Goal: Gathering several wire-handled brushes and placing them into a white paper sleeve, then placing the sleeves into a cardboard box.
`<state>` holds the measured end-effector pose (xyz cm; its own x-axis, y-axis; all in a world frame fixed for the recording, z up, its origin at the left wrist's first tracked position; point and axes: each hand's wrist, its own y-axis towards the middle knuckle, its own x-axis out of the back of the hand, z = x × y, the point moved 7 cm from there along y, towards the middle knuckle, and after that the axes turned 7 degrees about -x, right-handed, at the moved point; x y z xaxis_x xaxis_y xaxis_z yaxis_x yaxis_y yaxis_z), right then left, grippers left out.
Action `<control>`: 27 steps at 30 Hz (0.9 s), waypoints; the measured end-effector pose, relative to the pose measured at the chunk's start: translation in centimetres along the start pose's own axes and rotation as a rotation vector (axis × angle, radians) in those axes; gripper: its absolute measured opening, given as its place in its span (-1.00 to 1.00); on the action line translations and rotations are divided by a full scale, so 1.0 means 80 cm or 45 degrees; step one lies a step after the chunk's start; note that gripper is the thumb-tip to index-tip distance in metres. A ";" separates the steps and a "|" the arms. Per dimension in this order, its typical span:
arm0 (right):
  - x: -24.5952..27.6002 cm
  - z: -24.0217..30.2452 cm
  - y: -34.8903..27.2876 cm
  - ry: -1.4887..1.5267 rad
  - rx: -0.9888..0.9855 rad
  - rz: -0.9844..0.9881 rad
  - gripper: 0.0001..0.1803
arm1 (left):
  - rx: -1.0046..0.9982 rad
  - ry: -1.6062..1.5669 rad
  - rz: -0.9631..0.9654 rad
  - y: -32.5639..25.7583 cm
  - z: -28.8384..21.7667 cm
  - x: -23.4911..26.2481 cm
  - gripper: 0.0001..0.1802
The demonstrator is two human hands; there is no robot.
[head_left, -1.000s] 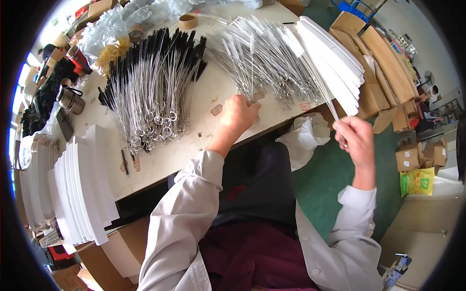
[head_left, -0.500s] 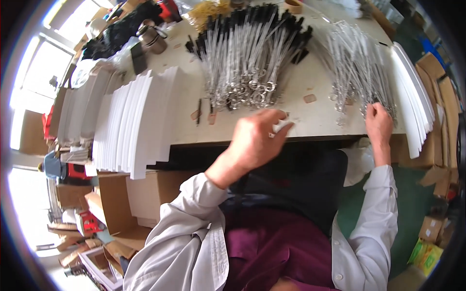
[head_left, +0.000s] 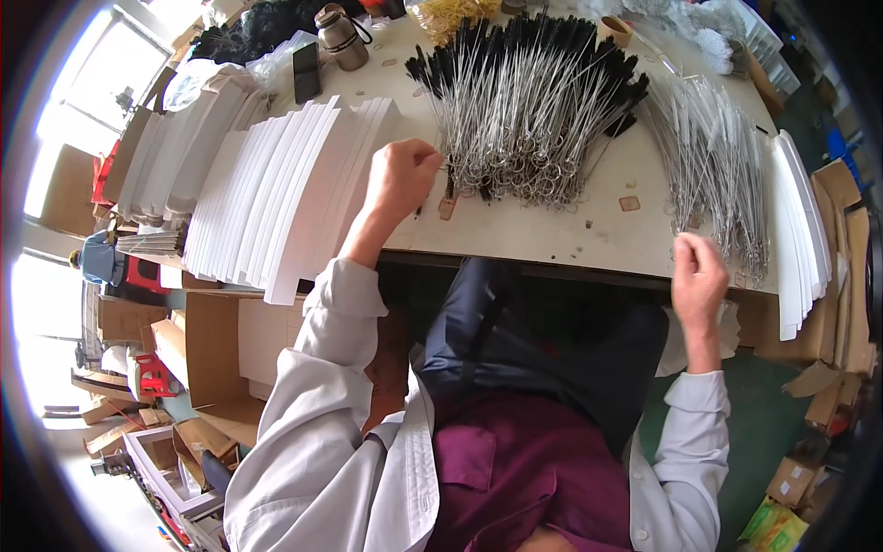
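My left hand [head_left: 402, 179] is closed, thumb against the fingers, above the table's front part beside a stack of white card strips [head_left: 276, 184]. Whatever it may hold is hidden. Just right of its fingertips lies a small dark brush [head_left: 450, 177]. A large pile of wire-handled brushes [head_left: 538, 120] fills the table's middle, black bristles away from me and ring ends toward me. My right hand [head_left: 699, 276] is pinched at the near end of a bundle of thin silvery wire pieces [head_left: 717, 166]; I cannot make out what is between its fingers.
More white strips [head_left: 800, 235] stand at the table's right edge. A phone [head_left: 306, 74] and a metal flask [head_left: 341, 39] are at the back left, a tape roll [head_left: 614, 32] at the back. An open cardboard box [head_left: 216, 354] sits below left. Small tan scraps [head_left: 628, 203] lie on the table [head_left: 524, 230].
My left hand has moved left, from in front of the brush pile toward the white strips, and its fingers have closed. My right hand has drawn back slightly toward me. The view has shifted.
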<state>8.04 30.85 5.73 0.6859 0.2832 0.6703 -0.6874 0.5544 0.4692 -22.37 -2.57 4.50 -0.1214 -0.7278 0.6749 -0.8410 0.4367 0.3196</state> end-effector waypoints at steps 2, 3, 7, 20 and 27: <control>-0.026 0.024 -0.009 0.065 0.080 0.051 -0.94 | -0.005 -0.002 0.083 0.008 -0.007 -0.021 -0.75; -0.039 0.032 -0.013 0.082 0.084 0.095 -0.95 | -0.007 -0.007 0.087 0.013 -0.006 -0.025 -0.75; -0.079 0.042 -0.028 0.146 0.100 0.129 -0.99 | 0.187 0.016 0.234 0.020 -0.001 -0.040 -0.75; -0.096 0.034 -0.035 0.069 0.123 -0.062 -0.93 | -0.066 -0.109 0.020 0.018 -0.046 -0.021 -0.78; -0.092 0.036 -0.032 0.102 0.144 -0.097 -0.96 | -0.269 -0.396 -0.243 0.025 -0.098 0.020 -0.87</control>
<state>4.05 25.08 1.22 0.7509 0.3075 0.5844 -0.6519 0.4863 0.5818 -20.13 1.28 11.43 -0.1541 -0.9170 0.3679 -0.7412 0.3535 0.5706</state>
